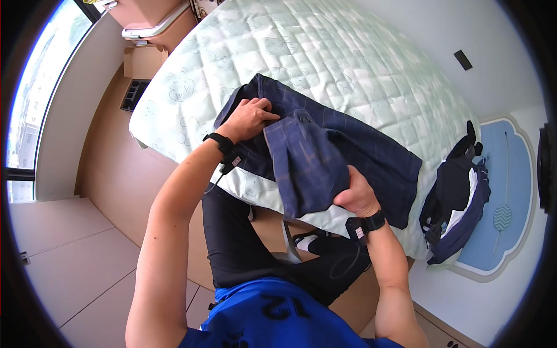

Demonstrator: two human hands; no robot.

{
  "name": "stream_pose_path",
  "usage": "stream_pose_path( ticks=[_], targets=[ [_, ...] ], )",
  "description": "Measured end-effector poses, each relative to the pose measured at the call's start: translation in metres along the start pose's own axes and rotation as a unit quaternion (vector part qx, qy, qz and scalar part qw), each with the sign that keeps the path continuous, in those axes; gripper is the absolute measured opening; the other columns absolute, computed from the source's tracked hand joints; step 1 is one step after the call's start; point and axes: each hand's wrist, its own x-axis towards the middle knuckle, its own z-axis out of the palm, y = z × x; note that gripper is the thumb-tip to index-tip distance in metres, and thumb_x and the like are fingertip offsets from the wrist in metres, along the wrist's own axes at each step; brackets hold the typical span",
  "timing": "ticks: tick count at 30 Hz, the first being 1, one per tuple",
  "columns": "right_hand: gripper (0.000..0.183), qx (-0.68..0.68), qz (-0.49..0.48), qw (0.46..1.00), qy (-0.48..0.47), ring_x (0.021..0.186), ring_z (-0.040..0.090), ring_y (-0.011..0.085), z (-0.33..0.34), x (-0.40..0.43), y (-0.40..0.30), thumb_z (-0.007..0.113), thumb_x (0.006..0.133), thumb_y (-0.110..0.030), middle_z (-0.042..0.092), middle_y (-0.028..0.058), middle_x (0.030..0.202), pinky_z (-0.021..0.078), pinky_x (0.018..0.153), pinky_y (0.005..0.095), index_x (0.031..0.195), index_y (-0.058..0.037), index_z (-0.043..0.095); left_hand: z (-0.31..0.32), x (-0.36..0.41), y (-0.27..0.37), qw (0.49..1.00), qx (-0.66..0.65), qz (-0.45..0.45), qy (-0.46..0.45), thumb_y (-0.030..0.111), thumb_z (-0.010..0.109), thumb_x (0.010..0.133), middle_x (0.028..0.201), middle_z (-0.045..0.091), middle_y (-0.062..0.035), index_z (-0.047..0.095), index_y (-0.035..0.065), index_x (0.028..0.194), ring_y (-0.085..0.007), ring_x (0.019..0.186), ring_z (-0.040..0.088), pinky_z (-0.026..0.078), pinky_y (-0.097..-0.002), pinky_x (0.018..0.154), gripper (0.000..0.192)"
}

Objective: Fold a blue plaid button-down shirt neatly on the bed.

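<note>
A navy checked garment [370, 143] lies across the near side of the bed, with one part folded over on top. My right hand [357, 193] grips the right end of this raised fold, thumb on top and the other fingers underneath, out of sight. Toward the garment's left end, my left hand [250, 117] rests on the cloth with its fingers bent, beside the fold's left edge. Whether those fingers pinch the fabric is hidden. Small dark buttons [303, 116] show near the top of the fold. Both wrists wear black straps with small devices and cables.
Under the garment spreads a pale green quilted bed cover [278, 48]. Several dark clothes [454, 195] are heaped at the right, against a blue headboard [500, 182]. An open cardboard box [145, 61] and pink storage bins [152, 21] stand at the far left, near the window [48, 82].
</note>
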Motion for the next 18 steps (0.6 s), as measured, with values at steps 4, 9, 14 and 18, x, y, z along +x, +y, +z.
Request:
stream_pose_path(
  ticks=[4, 9, 14, 18],
  targets=[
    [0.042, -0.251, 0.061, 0.965, -0.037, 0.103, 0.068, 0.0126, -0.002, -0.008, -0.007, 0.082, 0.074, 0.006, 0.076, 0.0054, 0.11, 0.0537, 0.097, 0.0304, 0.116, 0.0028, 0.074, 0.007, 0.004, -0.002, 1.0, 0.0, -0.001, 0.015, 0.001, 0.056, 0.079, 0.128, 0.061, -0.0079, 0.078, 0.0213, 0.123, -0.0272, 0.121, 0.057, 0.043, -0.0426, 0.106, 0.053],
    [0.052, 0.133, -0.306, 0.94, 0.067, 0.136, 0.057, 0.0307, -0.054, -0.017, -0.006, 0.068, 0.091, -0.006, 0.063, 0.0109, 0.144, 0.0342, 0.124, 0.053, 0.142, -0.0037, 0.058, -0.011, 0.01, -0.008, 0.998, -0.058, -0.022, 0.005, 0.002, 0.061, 0.081, 0.131, 0.065, -0.007, 0.081, 0.015, 0.113, -0.0305, 0.123, 0.056, 0.043, -0.0442, 0.107, 0.04],
    [0.051, 0.302, -0.352, 0.878, 0.119, 0.14, 0.052, 0.0306, -0.104, -0.03, -0.031, 0.068, 0.1, -0.023, 0.058, 0.012, 0.151, 0.0327, 0.124, 0.0513, 0.145, -0.0023, 0.056, -0.016, 0.038, -0.019, 0.989, -0.145, 0.002, 0.023, 0.011, 0.067, 0.081, 0.106, 0.076, -0.016, 0.077, -0.0019, 0.093, -0.0381, 0.091, 0.071, 0.056, -0.0421, 0.083, 0.021],
    [0.049, 0.307, -0.316, 0.856, 0.272, 0.136, 0.057, 0.0306, -0.144, -0.027, -0.019, 0.063, 0.105, -0.033, 0.062, 0.0119, 0.146, 0.0384, 0.12, 0.049, 0.142, -0.0026, 0.059, -0.026, 0.058, -0.005, 0.989, -0.095, -0.1, -0.053, 0.012, 0.065, 0.082, 0.089, 0.076, -0.0158, 0.075, -0.0036, 0.096, -0.0351, 0.082, 0.071, 0.056, -0.0418, 0.079, 0.023]
  ],
)
